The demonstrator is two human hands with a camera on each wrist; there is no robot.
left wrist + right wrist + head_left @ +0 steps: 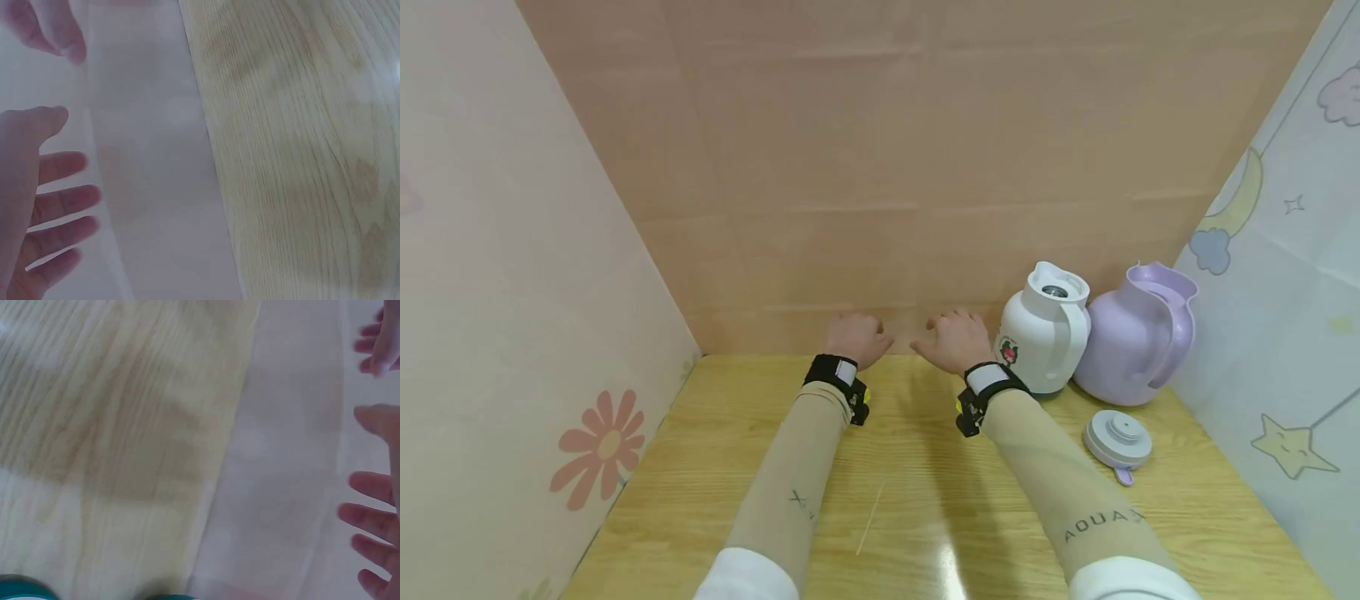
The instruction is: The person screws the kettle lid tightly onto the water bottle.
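We see the left hand (855,337) and right hand (956,340) relaxed, empty, near the tabletop's (880,500) back edge; nearest, the white jug (1047,329) stands upright (handle toward us).

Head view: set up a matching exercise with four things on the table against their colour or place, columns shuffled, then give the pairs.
Column one:
1. white jug
2. purple jug
3. loose lid
4. left hand

Column two:
A. lies flat on the wooden table, in front of the jugs
B. nearest the right-hand wall, lilac, lid off
C. beside the right hand, with a small sticker on it
D. at the back wall, holding nothing

Pairs: 1-C, 2-B, 3-A, 4-D
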